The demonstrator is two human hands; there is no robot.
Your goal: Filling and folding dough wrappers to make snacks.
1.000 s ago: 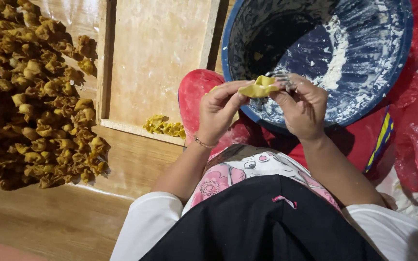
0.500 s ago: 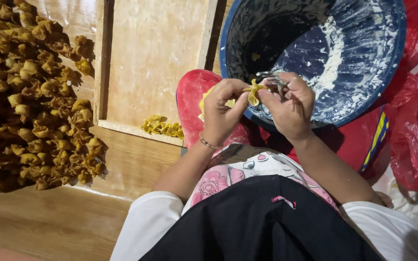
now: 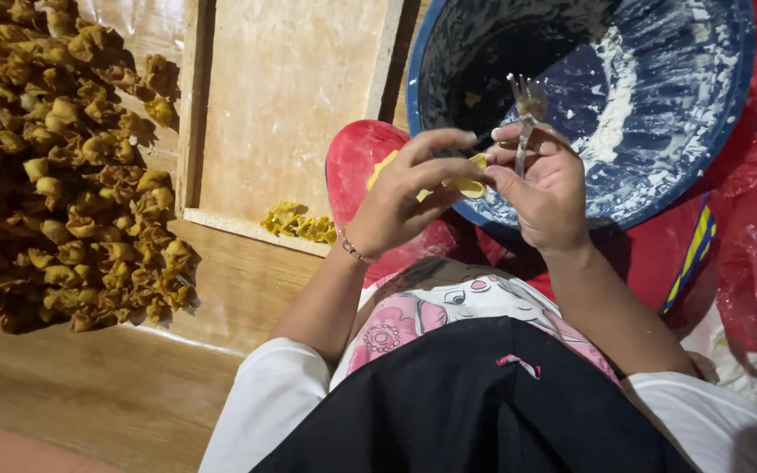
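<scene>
Left of frame: heap of folded yellow dough parcels [image 3: 54, 166] on the wooden board [image 3: 291, 114]. Centre: left hand [image 3: 405, 197], fingers curled, pinches a yellow dough wrapper [image 3: 470, 186]. Right hand [image 3: 547, 188] now grips a metal fork [image 3: 526, 109], absent a second ago, over the blue floured basin [image 3: 659, 114]. Filling stage resumed.

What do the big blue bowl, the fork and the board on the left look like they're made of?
The blue bowl looks like enamelled metal or plastic: glossy, speckled, smeared white inside; I can't settle which. The fork, held in the right hand, looks like metal: thin, grey, shiny tines. The board looks like unfinished wood: pale, matte, visible grain, raised edge strips.
</scene>
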